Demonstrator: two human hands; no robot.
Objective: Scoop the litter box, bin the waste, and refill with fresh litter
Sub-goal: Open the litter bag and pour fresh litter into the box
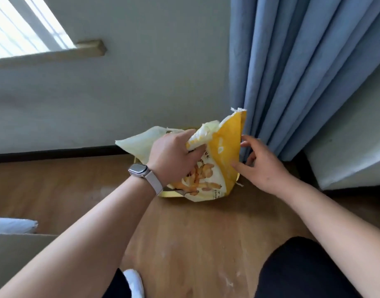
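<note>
Down on the wooden floor [197, 233], close to the white wall [141, 82] and the blue curtain [303, 72], a yellow and white litter bag [224, 155] is standing with its torn top pointing upward. Under and behind the bag, a yellow edge is showing at the floor, which may be the litter box, though too little of it is showing to be sure. The left hand [174, 158] is gripping the crumpled white upper part of the bag, fingers curled tightly over the bunched material near the opening. A pale smartwatch [141, 172] is sitting on that wrist. The right hand [260, 166] is resting against the yellow side of the bag with its fingers spread loosely, the thumb pressing on the front face and the fingertips reaching around the far edge beside the curtain; it is touching the bag but is not closed around it. A printed picture of pale orange pieces is showing on the lower front of the bag. At the bottom, the person's dark trousers [303, 269] and a white shoe [134, 282] are showing above the boards.
</note>
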